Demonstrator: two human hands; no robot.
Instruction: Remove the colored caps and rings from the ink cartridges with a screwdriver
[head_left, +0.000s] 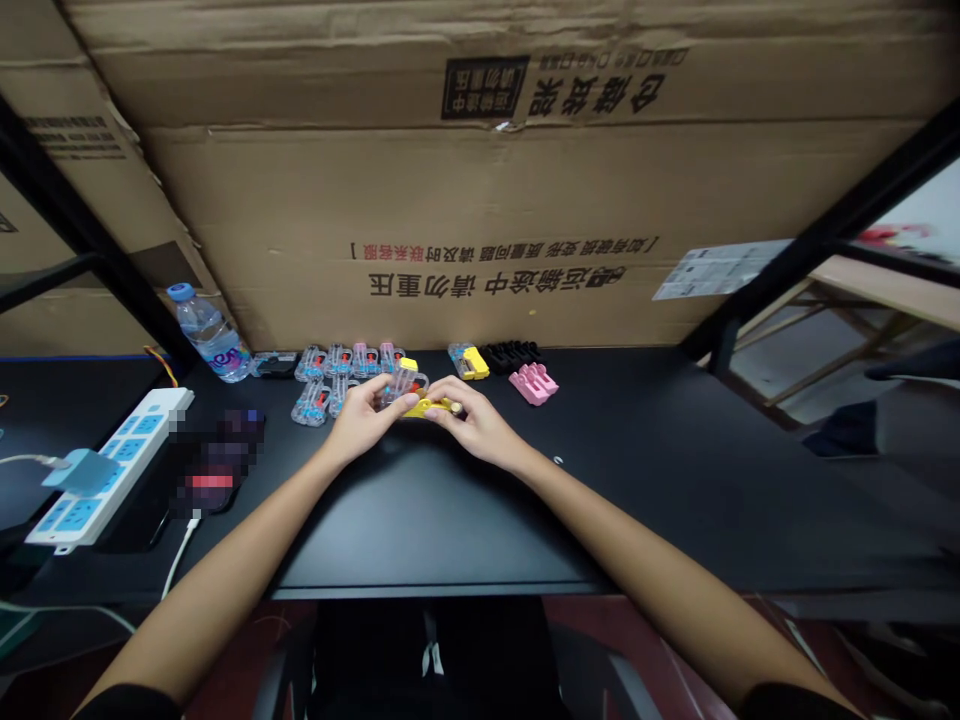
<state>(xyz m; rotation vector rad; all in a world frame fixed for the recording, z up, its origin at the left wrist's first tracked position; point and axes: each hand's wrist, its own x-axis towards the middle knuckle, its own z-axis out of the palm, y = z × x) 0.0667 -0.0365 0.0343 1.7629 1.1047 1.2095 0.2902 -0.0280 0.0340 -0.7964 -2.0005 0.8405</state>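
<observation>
A yellow plastic piece (pixel 429 408) with a round metallic end sits just above the black desk (pixel 420 530), pinched in the right hand (pixel 480 425), whose fingers hide most of it (its full shape is hard to make out). The left hand (pixel 365 420) grips a clear plastic piece (pixel 403 382) right beside it, partly covering it. Behind them lie clear cases with red parts (pixel 330 375), the nearest partly blocked by the left hand, then a yellow-and-clear piece (pixel 469 361), a black piece (pixel 514 355) and a pink piece (pixel 533 384). Further left, a pixelated object (pixel 217 462) lies beside a power strip (pixel 109 467).
</observation>
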